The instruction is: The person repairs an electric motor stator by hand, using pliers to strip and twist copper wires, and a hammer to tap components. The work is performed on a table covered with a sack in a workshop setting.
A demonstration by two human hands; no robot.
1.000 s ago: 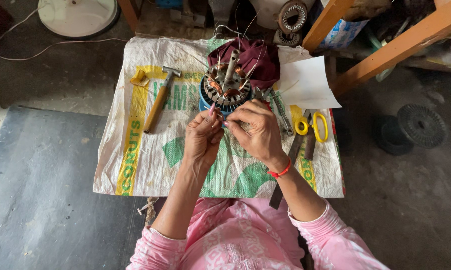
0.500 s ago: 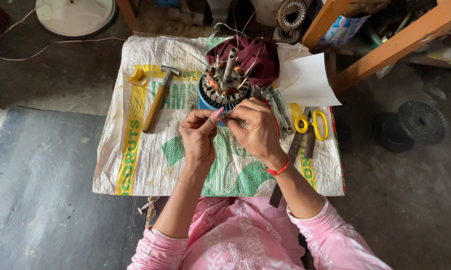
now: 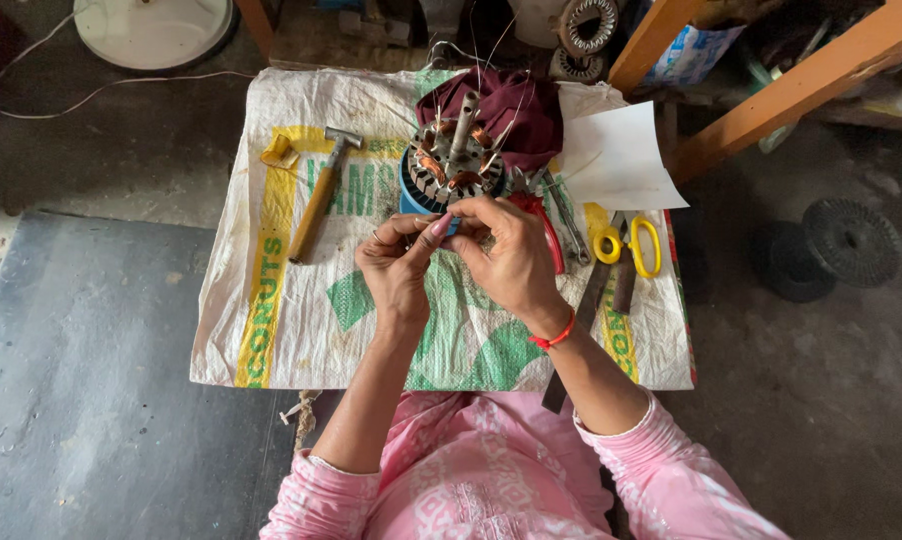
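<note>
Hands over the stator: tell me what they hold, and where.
Both hands, left hand and right hand, pinch something thin, seemingly wire, at fingertips beside the stator; too small to confirm.

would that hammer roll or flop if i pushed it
The hammer lies flat on the woven sack; its wooden handle looks stiff, so no flop. The metal head would probably stop rolling and make that end heavy.

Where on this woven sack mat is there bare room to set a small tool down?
Bare patches: the woven sack mat between the wooden-handled hammer and the left hand, and the near edge beside the forearms. Crowded: around the copper-wound motor stator, the right hand, the yellow-handled scissors and white paper sheet.
</note>
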